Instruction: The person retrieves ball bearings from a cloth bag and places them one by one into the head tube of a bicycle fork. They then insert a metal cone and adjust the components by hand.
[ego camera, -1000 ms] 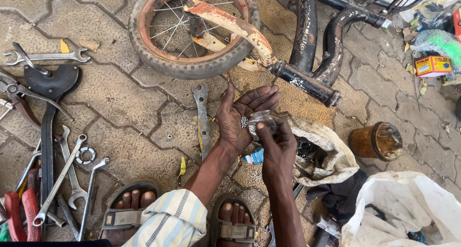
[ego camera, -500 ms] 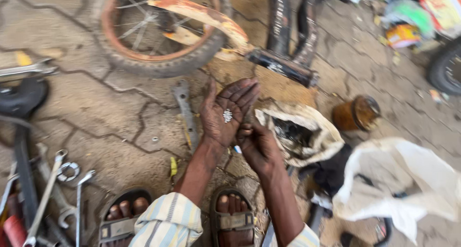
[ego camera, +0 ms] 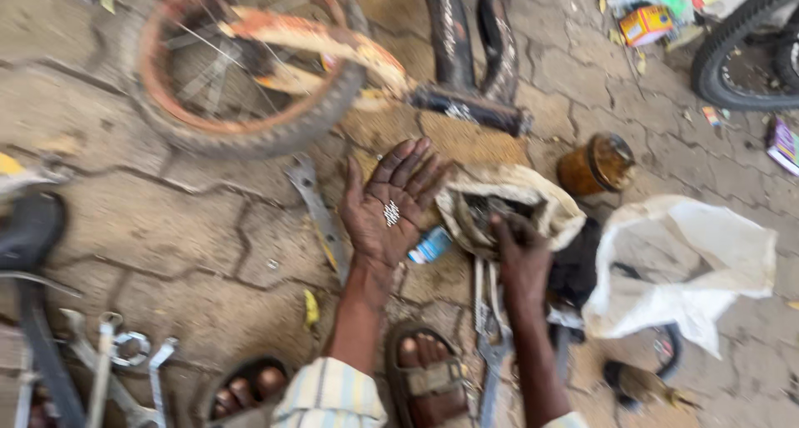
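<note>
My left hand (ego camera: pixel 387 203) is held palm up, fingers spread, with a small heap of shiny metal bits (ego camera: pixel 391 213) lying in the palm. My right hand (ego camera: pixel 520 257) reaches into the open mouth of a dirty cloth bag (ego camera: pixel 545 195) to the right, its fingertips inside and hidden. A small blue and white tube (ego camera: pixel 430 245) lies on the ground between the two hands. My sandalled feet (ego camera: pixel 426 376) show at the bottom edge.
A rusty small wheel with fork (ego camera: pixel 241 70) lies at the top. A flat spanner (ego camera: pixel 315 203), a brown jar (ego camera: pixel 595 163), a white sack (ego camera: pixel 691 261), pliers (ego camera: pixel 491 328), several spanners (ego camera: pixel 116 365) at bottom left and a black tyre (ego camera: pixel 741 49) surround me on paved ground.
The right hand has left the left palm and gone right into the cloth bag. The left palm stays open with the metal bits. The view has shifted right.
</note>
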`<move>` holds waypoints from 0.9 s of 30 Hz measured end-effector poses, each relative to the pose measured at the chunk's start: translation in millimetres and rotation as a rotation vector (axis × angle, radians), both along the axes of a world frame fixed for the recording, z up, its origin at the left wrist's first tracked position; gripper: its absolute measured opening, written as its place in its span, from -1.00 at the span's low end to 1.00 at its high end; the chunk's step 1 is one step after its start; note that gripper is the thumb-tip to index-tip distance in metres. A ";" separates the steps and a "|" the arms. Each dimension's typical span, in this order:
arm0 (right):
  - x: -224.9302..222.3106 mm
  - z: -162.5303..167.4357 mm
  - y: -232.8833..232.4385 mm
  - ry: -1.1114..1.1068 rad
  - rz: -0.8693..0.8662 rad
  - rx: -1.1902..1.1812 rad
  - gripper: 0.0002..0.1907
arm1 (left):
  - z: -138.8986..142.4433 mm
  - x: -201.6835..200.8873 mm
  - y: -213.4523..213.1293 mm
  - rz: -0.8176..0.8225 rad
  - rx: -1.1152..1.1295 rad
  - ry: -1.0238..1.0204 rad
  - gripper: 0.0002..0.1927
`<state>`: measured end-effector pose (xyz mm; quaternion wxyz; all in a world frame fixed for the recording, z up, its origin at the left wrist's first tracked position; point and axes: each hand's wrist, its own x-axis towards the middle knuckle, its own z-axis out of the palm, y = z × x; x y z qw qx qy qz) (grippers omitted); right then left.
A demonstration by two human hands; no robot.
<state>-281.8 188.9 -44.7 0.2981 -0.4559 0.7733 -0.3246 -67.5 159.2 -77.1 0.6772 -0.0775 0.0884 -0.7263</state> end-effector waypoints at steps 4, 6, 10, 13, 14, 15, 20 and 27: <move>-20.9 -22.9 -23.7 0.436 0.364 -0.062 -0.46 | 8.6 23.3 -8.5 0.061 -0.029 -0.069 -0.22; -20.0 -27.8 -27.7 0.405 0.237 0.149 -0.41 | 10.2 32.4 -10.6 0.083 -0.017 -0.101 -0.23; -12.7 -13.2 -22.2 0.719 0.232 0.156 -0.34 | 11.7 41.0 -10.7 0.139 -0.013 -0.101 -0.25; 8.2 15.8 -19.9 0.933 0.215 0.222 -0.25 | 17.7 42.5 -9.4 0.165 0.028 -0.065 -0.22; 18.6 27.4 -18.1 0.913 0.224 0.118 -0.36 | 21.4 41.8 -10.1 0.178 0.011 -0.034 -0.21; 30.8 39.0 -12.8 0.888 0.236 0.020 -0.47 | 25.8 40.2 -10.2 0.192 0.002 -0.007 -0.19; 105.9 83.5 2.5 0.448 0.652 -0.362 -0.74 | 45.8 24.4 -12.9 0.180 -0.030 0.085 -0.06; 165.0 80.6 -23.1 0.572 0.865 -0.316 -0.67 | 19.7 18.7 -20.0 0.133 -0.032 -0.102 -0.09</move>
